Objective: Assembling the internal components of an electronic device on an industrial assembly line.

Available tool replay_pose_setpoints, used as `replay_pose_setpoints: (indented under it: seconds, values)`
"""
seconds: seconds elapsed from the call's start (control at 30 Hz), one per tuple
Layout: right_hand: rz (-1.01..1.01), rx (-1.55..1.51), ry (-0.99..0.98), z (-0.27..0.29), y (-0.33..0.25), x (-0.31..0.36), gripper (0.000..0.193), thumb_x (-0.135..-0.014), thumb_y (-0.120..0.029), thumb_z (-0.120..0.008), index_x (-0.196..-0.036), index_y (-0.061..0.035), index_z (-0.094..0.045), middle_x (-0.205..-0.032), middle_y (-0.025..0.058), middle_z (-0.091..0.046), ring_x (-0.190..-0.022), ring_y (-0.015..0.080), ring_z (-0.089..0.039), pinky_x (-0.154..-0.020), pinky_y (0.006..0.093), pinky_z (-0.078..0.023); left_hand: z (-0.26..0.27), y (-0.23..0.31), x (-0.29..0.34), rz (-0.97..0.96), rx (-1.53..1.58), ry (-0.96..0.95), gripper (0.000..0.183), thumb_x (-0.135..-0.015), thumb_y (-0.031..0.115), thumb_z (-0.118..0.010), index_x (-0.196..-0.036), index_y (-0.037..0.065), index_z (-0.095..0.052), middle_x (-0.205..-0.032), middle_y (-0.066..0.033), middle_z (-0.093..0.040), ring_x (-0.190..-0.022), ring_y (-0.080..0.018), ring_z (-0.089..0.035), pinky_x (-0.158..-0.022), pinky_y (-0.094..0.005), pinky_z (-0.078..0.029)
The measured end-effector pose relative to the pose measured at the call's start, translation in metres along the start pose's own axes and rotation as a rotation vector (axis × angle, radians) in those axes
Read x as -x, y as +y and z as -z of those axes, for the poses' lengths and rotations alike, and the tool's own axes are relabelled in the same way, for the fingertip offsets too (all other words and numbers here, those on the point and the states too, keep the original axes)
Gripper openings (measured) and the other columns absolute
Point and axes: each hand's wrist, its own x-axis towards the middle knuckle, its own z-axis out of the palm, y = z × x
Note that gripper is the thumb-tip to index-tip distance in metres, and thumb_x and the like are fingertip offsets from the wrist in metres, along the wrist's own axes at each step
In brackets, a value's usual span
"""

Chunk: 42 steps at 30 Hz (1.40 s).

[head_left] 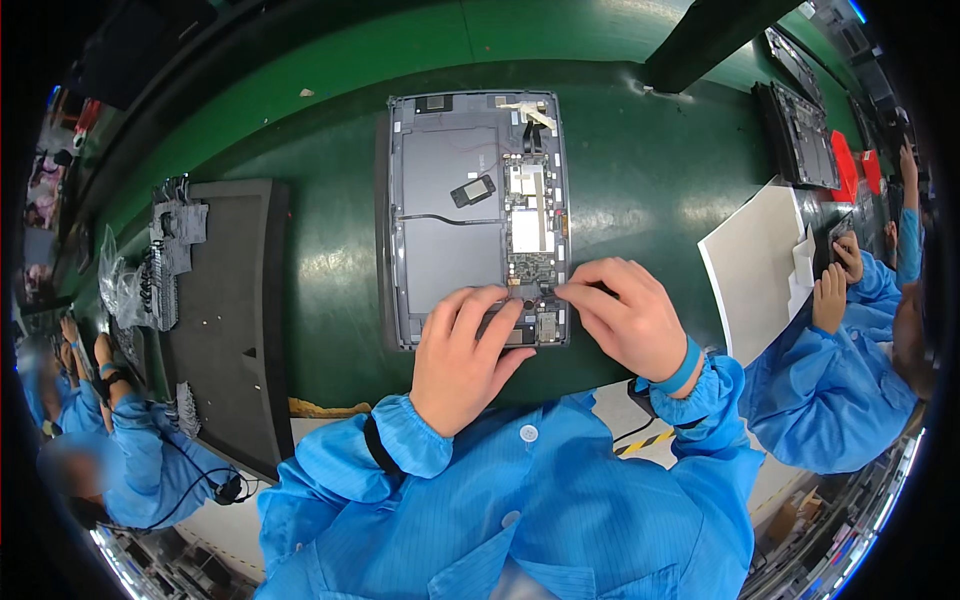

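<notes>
An opened flat electronic device, a grey tablet-like housing [450, 270], lies in front of me. A long circuit board [532, 225] with silver shields runs down its right side. My left hand [465, 345] rests over the near end, fingers stretched and apart, fingertips touching parts by the board's lower end. At the near right edge my right hand [630, 315] has thumb and index finger pinched together; whatever is between them is hidden. A small black rectangular module [473, 191] lies loose and tilted on the housing. Pale tape and black ribbon cables [535, 128] sit at the far right corner.
The device lies on a green bench [640, 180]. Left stand a black foam-lined tray [225, 300] and a stack of metallic strips [170, 250]. Right are a white board [750, 260], more opened housings [800, 135] and a red bin [845, 165]. Co-workers in blue sit on both sides.
</notes>
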Motion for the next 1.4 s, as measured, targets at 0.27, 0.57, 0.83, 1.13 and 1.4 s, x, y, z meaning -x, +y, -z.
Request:
replay_pose_setpoints:
  seconds: [0.27,0.57,0.83,1.13,1.4]
  values:
    - [0.047,0.050,-0.038,-0.004,-0.002,-0.004,0.034,-0.067,0.003,-0.070,-0.099,-0.0058,-0.068,-0.096,0.0065,-0.059,-0.081,0.0244,-0.061,-0.070,0.0353,-0.049,-0.002,0.000,0.002,0.016,0.031,0.006,0.053,-0.072,0.022,-0.080,-0.119,0.008,-0.059,-0.124,-0.0087,-0.053,-0.111,-0.0325,-0.050,-0.092,-0.0431,-0.045]
    - [0.055,0.097,-0.096,0.001,-0.012,-0.010,0.028,-0.071,-0.001,-0.067,-0.099,-0.0062,-0.069,-0.092,0.0049,-0.058,-0.080,0.0214,-0.060,-0.068,0.0331,-0.046,-0.003,-0.002,0.002,0.008,0.014,-0.004,0.053,-0.072,0.023,-0.080,-0.118,0.008,-0.059,-0.123,-0.0084,-0.052,-0.111,-0.0319,-0.050,-0.092,-0.0424,-0.045]
    - [-0.002,0.064,-0.205,0.007,-0.013,-0.023,0.031,-0.069,0.006,-0.064,-0.098,-0.0027,-0.070,-0.095,0.0094,-0.061,-0.085,0.0281,-0.059,-0.075,0.0368,-0.048,0.020,-0.007,-0.003,0.027,0.220,0.042,0.039,-0.074,0.016,-0.078,-0.108,0.004,-0.064,-0.114,-0.0114,-0.056,-0.102,-0.0314,-0.055,-0.087,-0.0410,-0.047]
    - [-0.595,-0.456,0.001,-0.019,0.021,-0.013,0.026,-0.088,-0.008,-0.056,-0.112,0.0031,-0.061,-0.076,0.0131,-0.060,-0.069,0.0156,-0.055,-0.067,0.0311,-0.048,0.036,-0.063,0.020,0.499,0.407,0.199,0.038,-0.086,0.006,-0.067,-0.121,-0.002,-0.057,-0.098,-0.0132,-0.063,-0.080,-0.0197,-0.064,-0.073,-0.0310,-0.054]
    - [-0.519,-0.332,-0.049,-0.015,0.029,-0.019,0.023,-0.092,-0.016,-0.060,-0.097,0.0064,-0.061,-0.067,0.0129,-0.055,-0.060,0.0151,-0.048,-0.056,0.0316,-0.041,0.100,-0.055,0.030,0.438,0.342,0.206,0.031,-0.087,0.007,-0.068,-0.116,0.000,-0.063,-0.098,-0.0159,-0.070,-0.087,-0.0250,-0.070,-0.078,-0.0343,-0.057]
